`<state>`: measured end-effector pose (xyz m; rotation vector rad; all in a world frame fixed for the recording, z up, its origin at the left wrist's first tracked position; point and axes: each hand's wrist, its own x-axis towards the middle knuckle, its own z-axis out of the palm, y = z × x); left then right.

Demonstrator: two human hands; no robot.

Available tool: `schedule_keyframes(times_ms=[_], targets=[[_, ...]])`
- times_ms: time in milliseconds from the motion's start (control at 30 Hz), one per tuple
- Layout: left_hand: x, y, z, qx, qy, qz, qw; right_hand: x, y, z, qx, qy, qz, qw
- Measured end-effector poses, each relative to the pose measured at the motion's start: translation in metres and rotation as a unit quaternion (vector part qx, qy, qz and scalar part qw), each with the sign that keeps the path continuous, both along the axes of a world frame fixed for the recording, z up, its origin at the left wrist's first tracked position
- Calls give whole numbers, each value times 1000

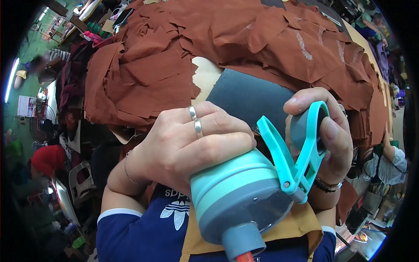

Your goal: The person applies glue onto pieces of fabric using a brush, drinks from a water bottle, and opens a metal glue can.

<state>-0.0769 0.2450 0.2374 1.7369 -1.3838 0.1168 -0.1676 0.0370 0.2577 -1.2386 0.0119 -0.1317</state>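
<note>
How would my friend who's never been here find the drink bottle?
Look for the navy shirt at the bottom. In front of it, the left hand, wearing two rings, and the right hand hold the bottle. It's turquoise and grey, unlike the rust-brown sheets beyond.

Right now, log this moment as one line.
left hand: gripping turquoise-and-gray plastic bottle | right hand: holding turquoise plastic handle | gray spout: toward torso | rust-brown sheets: heaped ahead

A pale worktop (205, 76) carries a broad, overlapping heap of reddish-brown pieces (139, 83), some creased, stacked in layers at the right. A dark, flat sheet (248, 97) lies in front of the heap, beside the bare patch.
</note>
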Motion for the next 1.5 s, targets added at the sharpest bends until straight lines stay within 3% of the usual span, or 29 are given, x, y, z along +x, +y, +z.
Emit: schedule_keyframes(times_ms=[433,600,667,700,733,767,833,933,1000,1133,1233,1333,1500], targets=[[18,12,-14,-62,-13,-52,997,3,15,1,-132,-63,-92,985],[30,26,-19,14,14,-32,999,1,37,-8,-145,-111,-148,972],[37,32,-27,48,37,1,998,16,21,-20,-237,-255,-18,937],[43,36,-33,66,52,10,996,23,11,-18,-325,-293,76,896],[49,36,-47,15,66,11,998,29,0,-17,-395,-337,168,838],[55,41,-49,18,79,19,997,30,6,-19,-416,-350,155,825],[68,51,-51,-2,107,44,993,26,14,-25,-421,-313,88,847],[90,83,-56,-71,254,132,955,28,-3,-31,-429,-203,57,878],[126,120,-52,-82,204,179,959,23,-19,-42,-437,-121,25,891],[216,181,-17,-151,96,384,906,1,-44,-89,-418,-9,-90,904],[302,230,-2,-185,-30,458,869,-17,-58,-115,-397,46,-158,903],[368,249,-4,-204,-116,577,783,-25,-61,-131,-377,68,-206,901],[458,278,-38,-222,-91,635,734,-24,-53,-137,-365,93,-214,901]])
